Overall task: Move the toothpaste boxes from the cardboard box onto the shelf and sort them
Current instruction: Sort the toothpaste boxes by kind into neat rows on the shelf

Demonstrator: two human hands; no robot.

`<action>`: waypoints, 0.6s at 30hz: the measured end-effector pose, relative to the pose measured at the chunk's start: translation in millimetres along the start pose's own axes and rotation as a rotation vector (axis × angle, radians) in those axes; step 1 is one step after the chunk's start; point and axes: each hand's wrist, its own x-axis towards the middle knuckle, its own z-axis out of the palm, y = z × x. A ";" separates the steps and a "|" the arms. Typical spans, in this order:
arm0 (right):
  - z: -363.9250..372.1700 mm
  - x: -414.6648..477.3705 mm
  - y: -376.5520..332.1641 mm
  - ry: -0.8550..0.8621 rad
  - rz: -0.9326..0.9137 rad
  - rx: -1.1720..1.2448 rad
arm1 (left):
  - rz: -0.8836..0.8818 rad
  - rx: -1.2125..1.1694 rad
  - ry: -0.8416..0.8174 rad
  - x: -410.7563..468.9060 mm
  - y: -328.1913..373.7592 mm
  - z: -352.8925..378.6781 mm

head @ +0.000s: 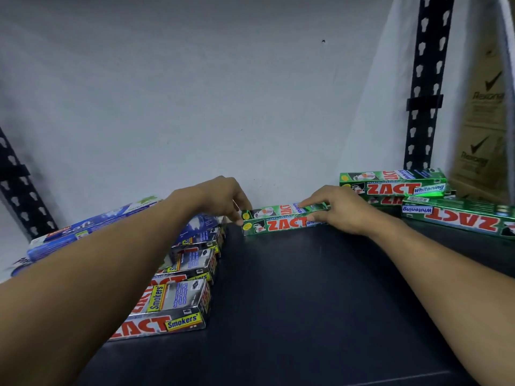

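A long green cardboard toothpaste box (pixel 278 223) lies along the dark shelf's (pixel 292 296) back edge, against the white wall (pixel 195 107). The left hand (pixel 220 196) pinches its left end and the right hand (pixel 341 211) grips its right end. Open shelf surface stretches in front, between the black-silver boxes (pixel 178 299) and the green stack (pixel 395 188).

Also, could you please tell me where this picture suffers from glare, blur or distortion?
In the head view, glare streaks the stacked Whitening box at right; the wide lens slants the shelf upright; the brown carton at the edge is smeared; the held green box reads fairly sharp.

Green boxes (pixel 281 222): ZACT Whitening; black boxes (pixel 167 321): ZACT Smokers'.
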 end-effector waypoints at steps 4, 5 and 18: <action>0.2 1.1 4.1 0.001 -0.001 0.027 | -0.002 0.000 -0.007 -0.1 -1.4 -1.2; 1.1 1.7 5.4 0.000 -0.002 0.034 | -0.005 0.001 -0.012 -0.7 -2.1 -1.6; 7.3 4.7 7.8 0.024 -0.018 0.048 | -0.030 -0.007 0.004 -3.4 -5.3 0.6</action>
